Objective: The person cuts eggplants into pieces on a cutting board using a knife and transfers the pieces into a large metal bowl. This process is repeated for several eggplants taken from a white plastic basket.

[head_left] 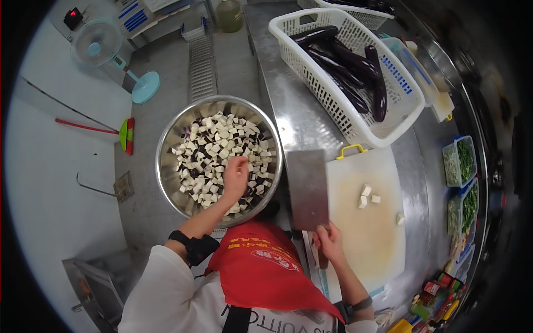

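A large steel bowl (162, 166) holds many diced eggplant cubes (214, 145), white inside with dark purple skin. My left hand (236, 176) is over the cubes, its fingers curled together; what they hold, if anything, is hidden. The handle of a broad cleaver (308, 190) is in my right hand (328, 242), and the blade lies between the bowl and the white cutting board (361, 250). Several loose eggplant cubes (363, 194) sit on the board's upper part.
Whole eggplants (355, 64) fill a white plastic basket (383, 136) on the steel counter (311, 119). Tubs of chopped greens (466, 161) line the right side, with bottles (433, 288) below them. A fan (145, 87) and a broom (126, 136) stand on the left.
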The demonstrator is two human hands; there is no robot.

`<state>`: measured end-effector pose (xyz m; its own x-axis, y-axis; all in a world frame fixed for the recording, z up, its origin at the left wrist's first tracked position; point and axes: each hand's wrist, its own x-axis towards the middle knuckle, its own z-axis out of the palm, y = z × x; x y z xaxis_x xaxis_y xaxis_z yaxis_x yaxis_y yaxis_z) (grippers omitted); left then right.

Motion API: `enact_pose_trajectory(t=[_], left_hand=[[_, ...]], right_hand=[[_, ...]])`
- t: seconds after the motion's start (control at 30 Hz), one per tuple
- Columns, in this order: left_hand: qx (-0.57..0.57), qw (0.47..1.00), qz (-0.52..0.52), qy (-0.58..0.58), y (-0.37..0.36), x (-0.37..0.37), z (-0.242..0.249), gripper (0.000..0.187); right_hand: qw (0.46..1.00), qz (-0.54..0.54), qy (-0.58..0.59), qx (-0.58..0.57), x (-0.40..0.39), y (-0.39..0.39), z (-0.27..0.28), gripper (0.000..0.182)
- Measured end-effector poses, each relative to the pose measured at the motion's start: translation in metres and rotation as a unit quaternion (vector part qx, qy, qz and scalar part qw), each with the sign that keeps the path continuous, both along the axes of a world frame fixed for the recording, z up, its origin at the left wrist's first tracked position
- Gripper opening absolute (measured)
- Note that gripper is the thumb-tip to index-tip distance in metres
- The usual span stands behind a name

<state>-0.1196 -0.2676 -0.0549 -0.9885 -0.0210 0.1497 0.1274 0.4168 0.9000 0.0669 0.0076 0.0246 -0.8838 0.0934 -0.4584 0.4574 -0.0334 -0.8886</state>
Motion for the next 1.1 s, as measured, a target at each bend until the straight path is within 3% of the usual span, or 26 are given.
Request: enact_pose_trajectory(t=[0.13,0.17,0.2,0.23,0.3,0.4,0.6,0.7,0.8,0.9,1.1], left_hand=[[-0.018,0.952,-0.3,0.062,0.109,0.003,0.041,0.029],[-0.024,0.93,-0.353,0.099,0.137,0.004,0.045,0.036],[-0.088,0.907,-0.397,0.11,0.163,0.005,0.043,0.058],[-0.132,0.89,-0.421,0.12,0.191,0.008,0.035,0.081],[-0.143,0.874,-0.451,0.113,0.24,0.021,0.026,0.098],[-0.151,0.836,-0.51,0.138,0.301,0.042,0.014,0.107],[-0.079,0.722,-0.657,0.2,0.421,0.076,0.008,0.095],[-0.17,0.66,-0.691,0.242,0.462,0.102,0.025,0.078],[-0.244,0.617,-0.709,0.237,0.486,0.116,0.002,0.056],[-0.263,0.651,-0.674,0.231,0.464,0.107,0.008,0.037],[-0.203,0.686,-0.603,0.352,0.35,0.059,0.022,0.035]], right_hand=[[0.983,-0.184,-0.017,-0.018,0.088,0.041,-0.007,0.013],[0.971,-0.238,-0.012,-0.034,0.104,0.048,-0.008,0.012],[0.954,-0.297,-0.005,-0.049,0.123,0.053,-0.008,0.012],[0.932,-0.357,0.005,-0.063,0.143,0.056,-0.007,0.012],[0.875,-0.478,0.007,-0.077,0.171,0.059,-0.008,0.011],[0.801,-0.592,0.022,-0.08,0.204,0.061,-0.021,0.009],[0.736,-0.673,0.011,-0.077,0.243,0.047,-0.032,0.008],[0.727,-0.682,-0.002,-0.074,0.245,0.042,-0.032,0.009],[0.728,-0.681,-0.002,-0.073,0.244,0.043,-0.028,0.011],[0.735,-0.674,-0.007,-0.079,0.245,0.047,-0.028,0.011],[0.767,-0.629,-0.009,-0.13,0.223,0.057,-0.031,0.01]])
